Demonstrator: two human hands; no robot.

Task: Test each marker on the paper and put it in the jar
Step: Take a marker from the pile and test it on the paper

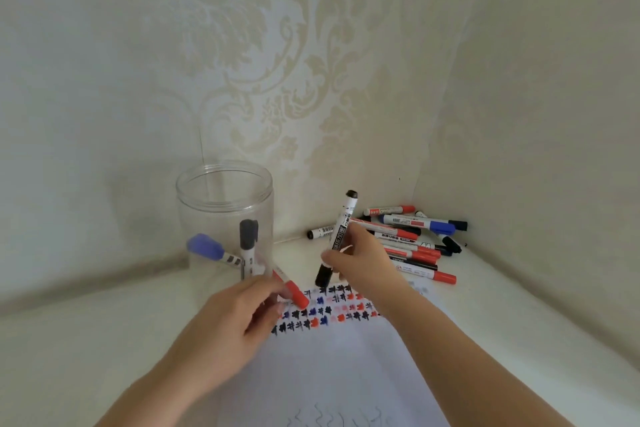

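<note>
Our right hand [360, 262] has its grip closed round a black marker [337, 241], cap down over the far edge of the paper [346, 357], while our left hand [239, 315] pinches a red marker [294, 293] just right of the clear jar [225, 215], the marker pile [412, 243] lying far right on the desk [104, 340].

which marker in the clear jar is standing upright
The black-capped marker in the clear plastic jar stands upright; the blue-capped marker beside it leans sideways.

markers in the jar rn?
2 visible in the jar: a black-capped marker standing upright and a blue-capped marker leaning left. The left hand may hide more.
</note>
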